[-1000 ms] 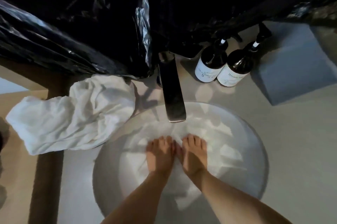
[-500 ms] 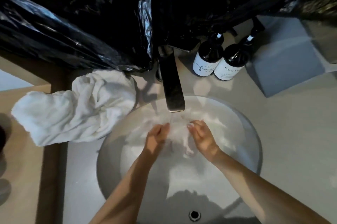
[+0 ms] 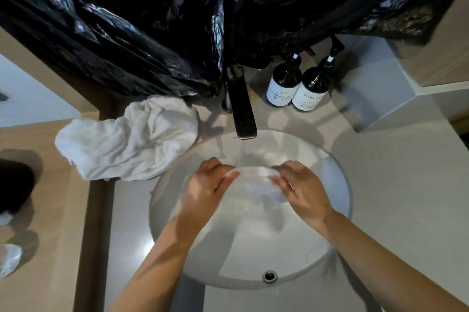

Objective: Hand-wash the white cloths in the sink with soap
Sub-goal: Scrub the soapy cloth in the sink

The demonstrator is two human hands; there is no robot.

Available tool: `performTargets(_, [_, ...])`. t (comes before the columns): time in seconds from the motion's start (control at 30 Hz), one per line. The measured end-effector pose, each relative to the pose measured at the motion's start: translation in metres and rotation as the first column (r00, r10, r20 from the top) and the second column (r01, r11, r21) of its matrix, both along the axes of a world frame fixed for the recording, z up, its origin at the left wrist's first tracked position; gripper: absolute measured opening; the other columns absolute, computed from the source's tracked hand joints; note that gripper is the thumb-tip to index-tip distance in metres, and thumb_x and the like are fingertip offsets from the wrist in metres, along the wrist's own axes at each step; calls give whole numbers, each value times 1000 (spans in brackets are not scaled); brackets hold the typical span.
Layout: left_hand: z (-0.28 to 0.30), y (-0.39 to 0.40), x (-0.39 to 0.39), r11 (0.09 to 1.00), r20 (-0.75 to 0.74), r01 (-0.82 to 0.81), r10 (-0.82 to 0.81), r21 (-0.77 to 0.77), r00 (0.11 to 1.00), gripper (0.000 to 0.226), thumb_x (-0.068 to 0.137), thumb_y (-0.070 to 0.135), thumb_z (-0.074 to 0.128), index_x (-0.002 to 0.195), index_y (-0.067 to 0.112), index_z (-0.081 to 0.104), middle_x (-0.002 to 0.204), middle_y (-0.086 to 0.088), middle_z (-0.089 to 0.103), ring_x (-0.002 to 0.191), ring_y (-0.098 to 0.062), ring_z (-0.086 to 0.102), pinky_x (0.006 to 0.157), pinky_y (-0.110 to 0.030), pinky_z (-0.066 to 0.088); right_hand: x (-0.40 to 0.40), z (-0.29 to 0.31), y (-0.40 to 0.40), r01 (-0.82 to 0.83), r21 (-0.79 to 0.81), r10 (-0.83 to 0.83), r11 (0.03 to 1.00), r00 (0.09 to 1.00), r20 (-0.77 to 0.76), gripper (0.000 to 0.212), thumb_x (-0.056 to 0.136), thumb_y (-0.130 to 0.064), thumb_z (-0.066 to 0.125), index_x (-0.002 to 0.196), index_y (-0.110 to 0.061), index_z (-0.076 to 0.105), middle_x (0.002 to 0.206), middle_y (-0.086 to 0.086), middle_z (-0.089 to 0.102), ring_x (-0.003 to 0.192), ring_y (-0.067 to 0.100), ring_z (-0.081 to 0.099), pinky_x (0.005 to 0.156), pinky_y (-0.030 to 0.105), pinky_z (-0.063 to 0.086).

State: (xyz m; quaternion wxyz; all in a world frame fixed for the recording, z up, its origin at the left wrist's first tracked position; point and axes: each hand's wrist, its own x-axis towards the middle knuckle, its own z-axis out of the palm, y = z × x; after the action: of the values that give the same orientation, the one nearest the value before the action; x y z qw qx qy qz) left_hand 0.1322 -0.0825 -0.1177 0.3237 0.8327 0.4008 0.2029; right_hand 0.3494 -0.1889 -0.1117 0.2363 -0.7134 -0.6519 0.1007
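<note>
A wet white cloth [image 3: 253, 181] hangs stretched between my two hands over the round white sink [image 3: 337, 184]. My left hand [image 3: 205, 189] grips its left end and my right hand [image 3: 302, 189] grips its right end. The cloth is blurred by motion. A thin stream of water falls from the flat dark faucet [image 3: 242, 111] just behind the cloth. A second white cloth [image 3: 127, 141] lies crumpled on the counter to the left of the sink. Two dark pump bottles [image 3: 283, 85] [image 3: 311, 93] with white labels stand behind the sink on the right.
Black plastic sheeting [image 3: 177, 19] hangs over the wall behind the faucet. A grey box-shaped ledge [image 3: 375, 93] sits at the back right. The overflow hole [image 3: 269, 275] is at the sink's near wall. A dark object [image 3: 14, 184] and a crumpled wrapper [image 3: 9, 258] lie at the far left.
Both hands went from pressing flat on the cloth in the basin to pinching it, then lifted it and pulled it apart between them. The camera view shifted a little.
</note>
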Motion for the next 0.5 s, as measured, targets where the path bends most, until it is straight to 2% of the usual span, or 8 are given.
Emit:
performTargets(0.07, [-17, -6, -10, 993, -52, 98, -95, 65, 994, 35, 93, 46, 49, 92, 23, 76, 89, 5, 60, 79, -16, 59, 70, -29, 50, -5, -17, -16, -28, -100, 29, 995, 999, 14, 39, 95, -41, 41, 104, -20, 71, 90, -3, 64, 80, 16, 62, 70, 17, 41])
performTargets(0.13, [-31, -17, -15, 977, -221, 207, -213, -50, 952, 42, 93, 51, 43, 89, 23, 75, 96, 5, 62, 87, -17, 60, 77, -31, 51, -8, -37, -29, -105, -214, 122, 971, 990, 64, 34, 93, -40, 46, 113, -23, 68, 98, -2, 65, 84, 17, 65, 71, 19, 50])
performTargets(0.2, [-48, -25, -13, 959, -327, 220, -269, -179, 906, 41, 96, 48, 42, 95, 20, 72, 105, 2, 63, 100, -21, 60, 88, -29, 47, -9, -56, -34, -138, -299, 164, 944, 985, 63, 38, 92, -35, 57, 126, -19, 61, 118, 3, 64, 105, 24, 61, 82, 35, 56])
performTargets(0.23, [-58, -27, -10, 970, -343, 196, -234, -142, 910, 33, 95, 42, 49, 101, 19, 72, 111, -1, 65, 105, -24, 61, 92, -30, 45, -11, -67, -33, -127, -300, 156, 945, 985, 75, 44, 91, -36, 56, 131, -16, 57, 126, 6, 61, 116, 27, 56, 89, 44, 55])
performTargets(0.3, [-78, -27, 1, 984, -430, 175, -162, -9, 888, 34, 90, 34, 61, 120, 20, 68, 130, -9, 61, 122, -32, 57, 101, -47, 42, -18, -79, -22, -65, -365, 122, 929, 983, 136, 58, 92, -46, 45, 143, -17, 43, 147, 11, 45, 137, 35, 38, 107, 58, 39])
performTargets(0.37, [-94, -22, 12, 972, -590, 235, -184, 11, 787, 46, 96, 44, 48, 139, 29, 52, 153, -7, 37, 142, -32, 32, 111, -61, 19, -30, -93, -9, -2, -467, 89, 884, 983, 163, 66, 94, -56, 35, 152, -27, 23, 161, 9, 15, 147, 37, 9, 113, 60, 12])
performTargets(0.4, [-102, -21, 16, 956, -645, 293, -216, 14, 733, 49, 97, 50, 39, 143, 34, 45, 156, -2, 27, 145, -30, 23, 113, -62, 7, -36, -99, -5, 22, -486, 85, 873, 977, 198, 66, 94, -58, 31, 152, -28, 22, 161, 9, 12, 147, 38, 8, 111, 60, 10])
performTargets(0.5, [-120, -22, 19, 947, -720, 317, -254, -49, 646, 57, 96, 55, 32, 148, 31, 32, 150, -4, 27, 142, -30, 21, 114, -58, 2, -47, -116, -1, 44, -519, 106, 854, 961, 257, 65, 91, -55, 32, 141, -16, 46, 147, 17, 42, 137, 45, 36, 108, 67, 17])
